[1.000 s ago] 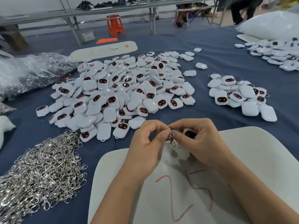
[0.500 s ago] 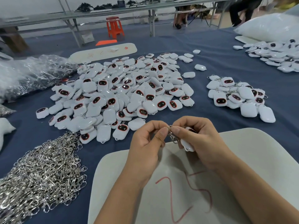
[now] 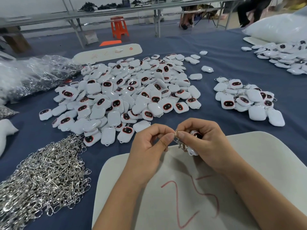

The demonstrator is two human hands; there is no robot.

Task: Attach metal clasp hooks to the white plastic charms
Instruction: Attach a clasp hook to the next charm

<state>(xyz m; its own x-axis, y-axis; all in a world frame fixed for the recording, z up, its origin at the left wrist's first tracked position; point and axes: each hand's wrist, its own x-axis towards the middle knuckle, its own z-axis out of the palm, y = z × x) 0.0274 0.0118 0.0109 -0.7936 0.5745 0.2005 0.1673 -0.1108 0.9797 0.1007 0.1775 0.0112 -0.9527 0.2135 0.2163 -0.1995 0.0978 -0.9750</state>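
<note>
In the head view, the left hand (image 3: pixel 149 146) pinches the clasp hook (image 3: pixel 180 143) while the right hand (image 3: pixel 206 140) grips the white charm (image 3: pixel 193 151) over the bench (image 3: pixel 224 63), where a loose pinch could drop the hook.

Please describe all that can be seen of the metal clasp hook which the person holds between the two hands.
The clasp hook is small, shiny silver metal, with a ring at its top and an elongated clip hanging below. The left hand and the right hand pinch its top together. It hangs beside the white charm in the right hand, above the white board.
</note>
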